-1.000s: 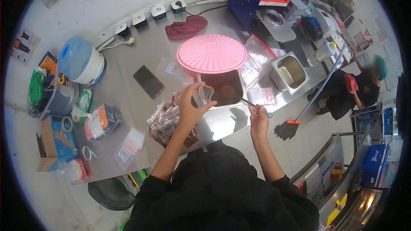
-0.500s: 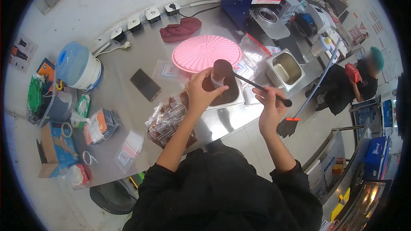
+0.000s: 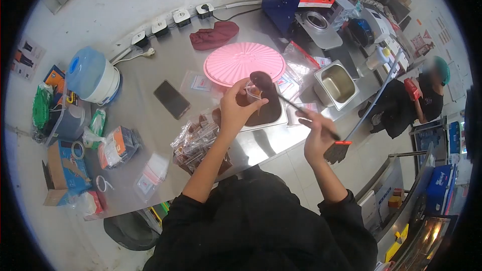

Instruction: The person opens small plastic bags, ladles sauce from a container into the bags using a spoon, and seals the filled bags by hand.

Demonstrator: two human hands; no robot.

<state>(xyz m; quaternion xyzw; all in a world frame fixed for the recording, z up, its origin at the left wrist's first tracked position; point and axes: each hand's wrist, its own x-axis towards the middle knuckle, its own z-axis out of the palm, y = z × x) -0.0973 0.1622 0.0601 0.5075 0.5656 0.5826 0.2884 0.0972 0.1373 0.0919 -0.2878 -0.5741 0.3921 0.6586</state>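
Observation:
My left hand (image 3: pixel 238 106) pinches a small clear plastic bag (image 3: pixel 253 93) with a little brown stuff showing inside. Beneath it is a rectangular steel container (image 3: pixel 273 122) of dark brown sauce. In my right hand (image 3: pixel 317 133) is the handle of a long dark ladle (image 3: pixel 262 81), whose bowl is tipped at the mouth of the bag. How much remains in the bowl cannot be made out. Close to my left forearm lies a pile of filled clear packets (image 3: pixel 196 143). A pink ribbed lid (image 3: pixel 244 63) sits just behind the steel container.
A phone (image 3: pixel 171 99) lies left on the steel table (image 3: pixel 135 83). Right of the sauce stands another steel container (image 3: pixel 336 85), beside plastic bags (image 3: pixel 302 65). A blue machine (image 3: pixel 283 2) is at the back. Another person (image 3: pixel 401 100) stands at right, past a mop (image 3: pixel 369 108).
The ladle bowl has turned and tipped further over the bag, and its handle end has swung down. My right hand has shifted slightly down; my left hand stays nearly still.

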